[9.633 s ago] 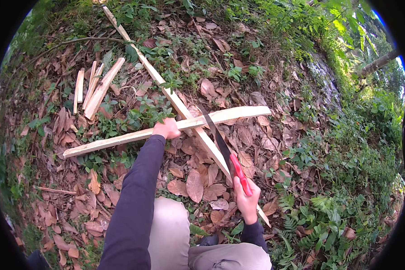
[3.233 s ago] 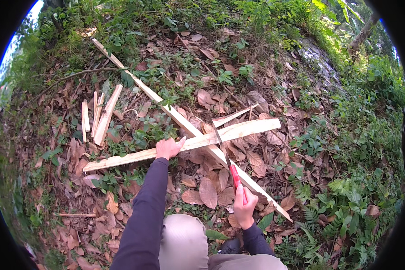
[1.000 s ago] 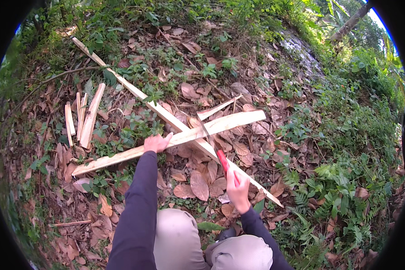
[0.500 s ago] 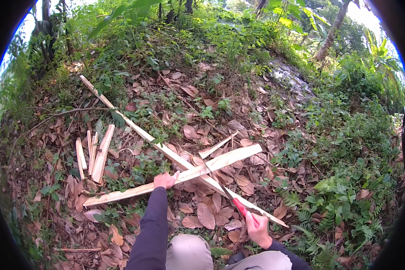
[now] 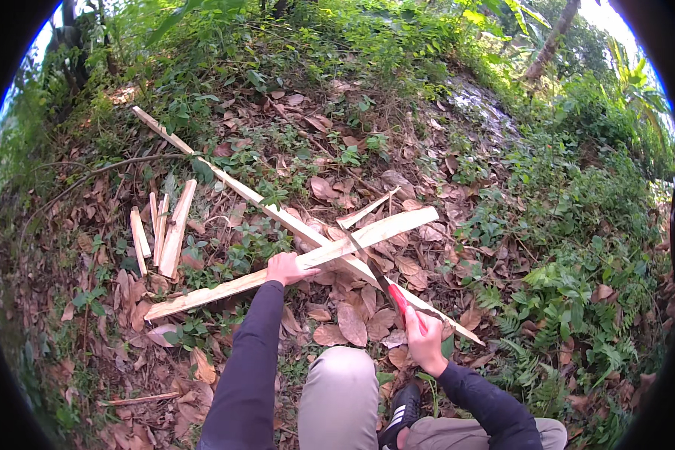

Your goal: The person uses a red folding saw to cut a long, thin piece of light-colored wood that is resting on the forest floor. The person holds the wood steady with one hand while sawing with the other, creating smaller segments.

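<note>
A pale split-wood plank [image 5: 210,294] lies slantwise in front of me, resting across a longer, narrower wood strip [image 5: 236,182]. My left hand [image 5: 285,268] presses on the plank left of the crossing, its fingers closed over the edge. My right hand [image 5: 425,339] grips the red handle of a hand saw [image 5: 397,297]. The saw's dark blade slants up and left across the plank, just right of the crossing. How deep the blade sits in the wood, I cannot tell.
Several short split-wood pieces [image 5: 176,230] lie to the left. A small wood offcut [image 5: 367,209] is beyond the plank. Dry leaves [image 5: 352,324] and low green plants cover the ground. A thin branch [image 5: 101,169] curves across at left. My knee [image 5: 340,386] and shoe [image 5: 402,414] are close by.
The view has tilted down, so the wood sits higher in the picture and more of my legs and a shoe show. The saw has slid slightly forward over the plank. Both hands keep their holds.
</note>
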Tool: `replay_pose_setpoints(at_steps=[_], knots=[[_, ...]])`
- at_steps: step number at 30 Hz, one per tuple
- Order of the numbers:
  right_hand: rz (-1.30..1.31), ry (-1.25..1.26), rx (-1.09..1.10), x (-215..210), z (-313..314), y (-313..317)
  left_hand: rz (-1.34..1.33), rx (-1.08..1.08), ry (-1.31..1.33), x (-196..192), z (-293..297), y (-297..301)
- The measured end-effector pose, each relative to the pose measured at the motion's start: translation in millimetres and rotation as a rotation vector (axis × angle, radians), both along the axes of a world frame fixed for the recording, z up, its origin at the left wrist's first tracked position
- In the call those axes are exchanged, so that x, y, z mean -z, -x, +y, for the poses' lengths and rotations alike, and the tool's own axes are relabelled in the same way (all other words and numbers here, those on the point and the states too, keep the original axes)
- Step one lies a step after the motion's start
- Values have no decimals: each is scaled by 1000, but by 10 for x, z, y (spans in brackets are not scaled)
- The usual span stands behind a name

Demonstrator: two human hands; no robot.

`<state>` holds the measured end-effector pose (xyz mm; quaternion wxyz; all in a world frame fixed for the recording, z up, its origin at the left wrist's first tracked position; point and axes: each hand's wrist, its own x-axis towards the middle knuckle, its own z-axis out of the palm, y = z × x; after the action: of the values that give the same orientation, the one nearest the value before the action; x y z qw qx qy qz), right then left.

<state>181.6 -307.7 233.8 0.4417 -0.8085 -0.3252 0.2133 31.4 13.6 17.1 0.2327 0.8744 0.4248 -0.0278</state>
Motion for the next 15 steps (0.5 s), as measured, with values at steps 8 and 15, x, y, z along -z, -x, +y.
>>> replay_pose_setpoints(at_steps=[8,15], knots=[[25,-90,277,157,187,486,-137,55,-117,212,123,213],[59,-160,351,490,-107,763,-291,86,-230,240,-112,170]])
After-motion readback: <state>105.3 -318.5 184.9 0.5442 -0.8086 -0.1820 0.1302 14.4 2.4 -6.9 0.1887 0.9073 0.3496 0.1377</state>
